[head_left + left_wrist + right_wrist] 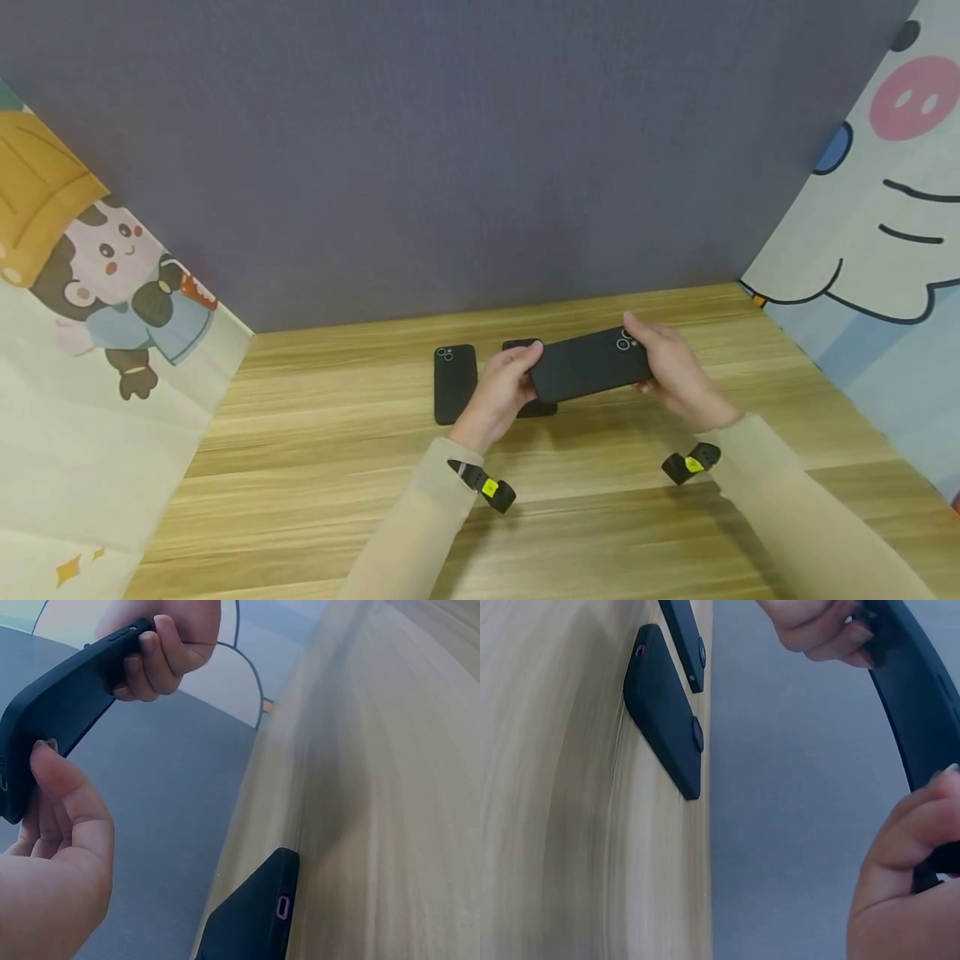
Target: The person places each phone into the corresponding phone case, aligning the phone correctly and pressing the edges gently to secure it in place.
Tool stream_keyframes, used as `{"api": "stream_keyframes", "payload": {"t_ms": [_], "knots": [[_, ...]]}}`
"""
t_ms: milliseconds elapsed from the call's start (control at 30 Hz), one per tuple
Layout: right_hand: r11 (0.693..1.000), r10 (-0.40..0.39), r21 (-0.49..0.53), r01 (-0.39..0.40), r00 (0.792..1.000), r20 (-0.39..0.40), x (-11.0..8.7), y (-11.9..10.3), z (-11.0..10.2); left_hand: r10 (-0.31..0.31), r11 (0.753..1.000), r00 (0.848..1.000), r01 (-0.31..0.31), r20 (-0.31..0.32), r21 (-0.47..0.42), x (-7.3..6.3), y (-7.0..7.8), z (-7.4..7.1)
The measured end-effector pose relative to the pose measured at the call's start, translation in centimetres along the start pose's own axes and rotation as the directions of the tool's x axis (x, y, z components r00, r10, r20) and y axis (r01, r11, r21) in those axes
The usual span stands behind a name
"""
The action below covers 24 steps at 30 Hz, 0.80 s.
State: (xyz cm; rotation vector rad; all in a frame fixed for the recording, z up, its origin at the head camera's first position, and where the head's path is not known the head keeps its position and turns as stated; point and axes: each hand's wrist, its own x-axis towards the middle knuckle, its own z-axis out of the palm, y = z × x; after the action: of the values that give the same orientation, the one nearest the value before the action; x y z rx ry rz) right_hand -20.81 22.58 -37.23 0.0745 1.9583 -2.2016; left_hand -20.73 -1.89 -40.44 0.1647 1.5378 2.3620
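Note:
Both hands hold a phone in a black case [588, 364] above the table, tilted, with its camera rings at the right end. My left hand [498, 392] pinches the left end, thumb on top. At the camera end, my right hand [678, 371] grips with its thumb near the lenses and fingers beneath. The left wrist view shows the held phone's underside [67, 705] as dark. Two similar black-cased phones lie on the table: one [454, 387] left of my left hand, camera side up, the other [540, 409] partly hidden behind the left hand and the held phone.
The wood-grain table [315, 467] runs back to a grey upright panel [465, 167]. Side walls with cartoon prints stand at the left [60, 433] and right [862, 275]. Each wrist wears a black strap with a small device [495, 492].

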Motion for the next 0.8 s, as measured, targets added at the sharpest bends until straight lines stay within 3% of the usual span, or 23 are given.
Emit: {"api": "stream_keyframes", "payload": {"t_ms": [167, 400, 600, 800], "knots": [[0.998, -0.003, 0.059, 0.005, 0.999, -0.032, 0.0, 0.2, 0.0, -0.005, 1.000, 0.998, 0.004, 0.055, 0.005, -0.2, 0.1, -0.1], [0.986, -0.017, 0.165, 0.031, 0.996, -0.086, 0.1, 0.5, -0.5, -0.028, 0.984, 0.987, 0.000, 0.158, 0.178, -0.7, -0.2, -0.4], [0.988, -0.024, 0.149, 0.037, 0.996, -0.086, 0.2, 0.7, -0.5, 0.005, 0.977, 0.989, -0.037, 0.151, 0.209, -0.9, 0.0, -0.2], [0.987, -0.018, 0.155, 0.030, 0.997, -0.076, 0.2, 0.6, -0.4, 0.003, 0.979, 0.987, -0.035, 0.163, 0.199, -1.0, 0.0, -0.3]]}}
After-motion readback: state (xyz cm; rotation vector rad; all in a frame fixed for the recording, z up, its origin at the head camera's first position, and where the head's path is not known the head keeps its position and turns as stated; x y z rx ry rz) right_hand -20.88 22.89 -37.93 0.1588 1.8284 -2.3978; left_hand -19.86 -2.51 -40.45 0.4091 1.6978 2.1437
